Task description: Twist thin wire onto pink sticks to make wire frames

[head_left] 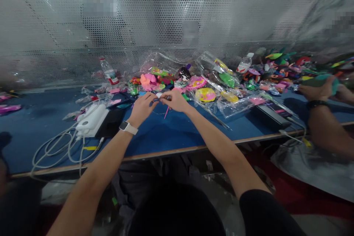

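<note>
My left hand [144, 105] and my right hand [175, 100] meet over the blue table, fingertips pinched close together. Between them shows a small white piece [158, 95], too small to name, which both hands seem to grip. A thin pink strip [166, 112] hangs below the right fingers; what it joins to is hidden. Just beyond my hands lie a pink foam piece [148, 81] and a doll-like figure with dark hair [184, 73]. To the right of my right hand is a yellow and pink oval piece [205, 94].
A white power bank [92, 120] with looped cables stands at left, a black box [271, 117] at right. Bottles [109, 70] and plastic bags [218, 70] line the perforated metal screen [155, 18]. Thin wires [218, 118] lie right. A co-worker's hand [318, 88] holds something green.
</note>
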`<state>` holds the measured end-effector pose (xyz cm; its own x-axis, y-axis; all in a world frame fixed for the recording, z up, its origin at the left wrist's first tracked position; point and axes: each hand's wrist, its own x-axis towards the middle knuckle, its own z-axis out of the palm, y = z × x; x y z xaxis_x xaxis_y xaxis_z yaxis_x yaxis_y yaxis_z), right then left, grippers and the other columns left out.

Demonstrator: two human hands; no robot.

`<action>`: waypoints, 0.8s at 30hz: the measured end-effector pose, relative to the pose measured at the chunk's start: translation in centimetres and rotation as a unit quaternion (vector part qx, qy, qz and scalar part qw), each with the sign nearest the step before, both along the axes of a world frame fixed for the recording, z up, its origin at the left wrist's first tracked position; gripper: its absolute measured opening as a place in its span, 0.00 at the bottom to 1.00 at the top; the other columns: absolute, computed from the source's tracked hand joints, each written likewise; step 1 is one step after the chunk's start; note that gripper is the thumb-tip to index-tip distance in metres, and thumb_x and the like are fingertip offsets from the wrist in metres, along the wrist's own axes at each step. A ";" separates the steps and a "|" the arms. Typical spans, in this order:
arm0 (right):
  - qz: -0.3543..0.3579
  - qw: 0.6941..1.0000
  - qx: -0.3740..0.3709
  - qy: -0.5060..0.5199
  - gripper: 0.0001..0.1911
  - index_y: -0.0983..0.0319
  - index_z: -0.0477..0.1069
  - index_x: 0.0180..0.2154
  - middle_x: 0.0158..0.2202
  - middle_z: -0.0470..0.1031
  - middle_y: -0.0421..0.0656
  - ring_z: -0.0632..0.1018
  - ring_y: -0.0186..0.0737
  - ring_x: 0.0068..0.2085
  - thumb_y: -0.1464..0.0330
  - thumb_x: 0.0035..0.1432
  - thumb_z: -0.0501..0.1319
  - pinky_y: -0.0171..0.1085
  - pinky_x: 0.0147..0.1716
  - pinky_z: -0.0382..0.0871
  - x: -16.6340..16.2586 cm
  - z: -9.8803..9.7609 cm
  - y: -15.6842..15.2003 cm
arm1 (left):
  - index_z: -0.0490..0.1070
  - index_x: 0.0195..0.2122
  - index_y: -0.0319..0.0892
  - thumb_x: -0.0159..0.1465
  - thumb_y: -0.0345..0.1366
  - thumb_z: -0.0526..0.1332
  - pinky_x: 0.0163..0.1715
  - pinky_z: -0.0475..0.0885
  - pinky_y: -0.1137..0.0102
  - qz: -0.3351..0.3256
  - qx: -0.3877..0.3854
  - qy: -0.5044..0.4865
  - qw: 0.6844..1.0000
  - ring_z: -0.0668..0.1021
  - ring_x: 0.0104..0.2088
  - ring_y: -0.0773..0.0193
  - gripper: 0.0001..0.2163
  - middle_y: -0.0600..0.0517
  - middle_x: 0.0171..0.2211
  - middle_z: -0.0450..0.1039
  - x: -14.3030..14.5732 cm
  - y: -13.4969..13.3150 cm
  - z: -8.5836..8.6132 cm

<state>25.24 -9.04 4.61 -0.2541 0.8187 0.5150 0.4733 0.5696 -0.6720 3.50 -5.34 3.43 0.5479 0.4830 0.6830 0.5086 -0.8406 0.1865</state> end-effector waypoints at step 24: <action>-0.037 0.954 0.183 -0.234 0.11 0.58 0.83 0.50 0.47 0.87 0.45 0.84 0.42 0.48 0.67 0.75 0.61 0.38 0.45 0.72 1.2 -0.7 0.9 | 0.78 0.40 0.43 0.71 0.48 0.61 0.38 0.72 0.64 -0.080 -0.227 -0.091 0.966 0.80 0.35 0.58 0.15 0.48 0.35 0.82 0.1 1.1 0.4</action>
<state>26.49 -8.10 3.88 -0.4753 0.6300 0.6142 0.7207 0.6792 -0.1389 3.57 -4.27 3.83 0.5320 0.6744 0.5120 0.3030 -0.7162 0.6287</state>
